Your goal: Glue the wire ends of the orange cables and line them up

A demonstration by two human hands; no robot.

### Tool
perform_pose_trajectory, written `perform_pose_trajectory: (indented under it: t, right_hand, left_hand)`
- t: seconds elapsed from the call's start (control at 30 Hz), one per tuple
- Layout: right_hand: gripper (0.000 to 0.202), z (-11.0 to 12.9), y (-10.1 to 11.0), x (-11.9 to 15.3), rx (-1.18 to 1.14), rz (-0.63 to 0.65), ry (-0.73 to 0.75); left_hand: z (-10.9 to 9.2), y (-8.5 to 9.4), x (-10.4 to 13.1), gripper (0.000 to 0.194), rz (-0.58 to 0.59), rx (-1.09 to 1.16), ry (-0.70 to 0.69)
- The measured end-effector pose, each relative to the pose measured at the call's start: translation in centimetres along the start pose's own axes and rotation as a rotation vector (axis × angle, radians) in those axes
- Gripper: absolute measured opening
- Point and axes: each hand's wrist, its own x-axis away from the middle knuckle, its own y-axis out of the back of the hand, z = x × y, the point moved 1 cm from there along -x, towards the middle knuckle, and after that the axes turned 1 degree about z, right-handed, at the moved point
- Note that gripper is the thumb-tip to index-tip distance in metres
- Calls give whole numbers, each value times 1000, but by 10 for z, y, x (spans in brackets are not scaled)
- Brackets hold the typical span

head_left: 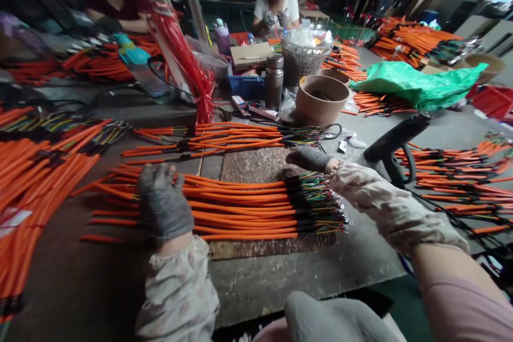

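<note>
A row of orange cables lies side by side across a worn board, with black sleeves and thin coloured wires with metal terminals at their right ends. My left hand, in a grey glove, is curled over the left part of this row, its fingers bent around the upper cables. Above the wire ends, my right hand, in a dark glove, is stretched toward the left over the board with its fingers apart and nothing seen in it. Behind it lies a second bundle of orange cables.
A black heat gun stands to the right, near more orange cables. Cable piles fill the left. Behind are a brown tub, a thermos, a basket and red ties. Two people sit opposite.
</note>
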Motion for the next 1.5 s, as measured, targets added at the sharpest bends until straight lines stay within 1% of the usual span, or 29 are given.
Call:
perform_pose_trajectory:
  t: [0.07, 0.13, 0.23, 0.3, 0.43, 0.53, 0.6, 0.63, 0.7, 0.73, 0.77, 0.8, 0.83, 0.9, 0.97, 1.03, 1.1, 1.2, 1.3, 1.4, 1.43, 1.5]
  right_hand:
    - [15, -14, 10, -28, 78, -32, -87]
    - [19, -24, 15, -53, 142, -41, -159]
    - [31, -29, 13, -74, 193, -23, -205]
    - [33, -29, 12, -77, 212, 5, -215]
    - [34, -29, 16, -67, 250, 68, -213]
    - [25, -24, 27, -60, 291, 83, -206]
    - [23, -12, 41, -54, 333, 48, -229]
    - [26, -3, 50, -49, 360, 5, -242]
    - [33, 23, 69, -33, 418, -139, -202]
    - [35, 39, 77, -22, 443, -235, -134]
    - [36, 56, 83, -11, 453, -322, -36]
    - [34, 72, 88, 2, 440, -386, 51]
    - [32, 86, 89, 14, 408, -426, 110]
    - [28, 106, 86, 34, 286, -446, 171]
    - [23, 114, 79, 48, 123, -448, 196]
    - [20, 115, 72, 58, -43, -454, 207]
    - [17, 114, 67, 63, -193, -448, 203]
    - [17, 112, 62, 65, -390, -394, 160]
    - [22, 113, 55, 64, -482, -315, 118]
    - [24, 113, 46, 63, -536, -253, 113]
    - [25, 113, 44, 62, -558, -231, 106]
    - [26, 108, 39, 59, -577, -191, 75]
  left_hand:
    - [3, -8, 5, 30, 10, 25, 37]
    - [6, -16, 8, 32, 12, 23, 49]
    - [8, -22, 11, 30, 26, 24, 62]
    - [6, -22, 13, 30, 12, 25, 75]
    - [2, -23, 20, 34, -1, 45, 119]
    - [4, -30, 30, 35, 1, 99, 209]
    - [7, -40, 36, 32, 25, 164, 291]
    - [9, -47, 38, 29, 43, 203, 351]
    - [13, -62, 36, 19, 74, 278, 529]
    - [13, -70, 31, 17, 86, 311, 638]
    - [12, -77, 25, 22, 86, 344, 733]
    - [9, -84, 16, 30, 77, 388, 796]
    - [4, -90, 7, 38, 68, 453, 815]
    - [-8, -99, -9, 47, 46, 615, 742]
    - [-25, -106, -17, 47, 47, 740, 622]
    - [-42, -109, -14, 47, 78, 766, 501]
    - [-57, -110, -5, 52, 109, 727, 365]
    - [-74, -110, 8, 58, 145, 697, 211]
    - [-83, -106, 16, 64, 157, 743, 139]
    - [-85, -100, 25, 69, 235, 713, 93]
    - [-84, -98, 28, 68, 266, 693, 65]
    - [-80, -96, 33, 57, 335, 665, -8]
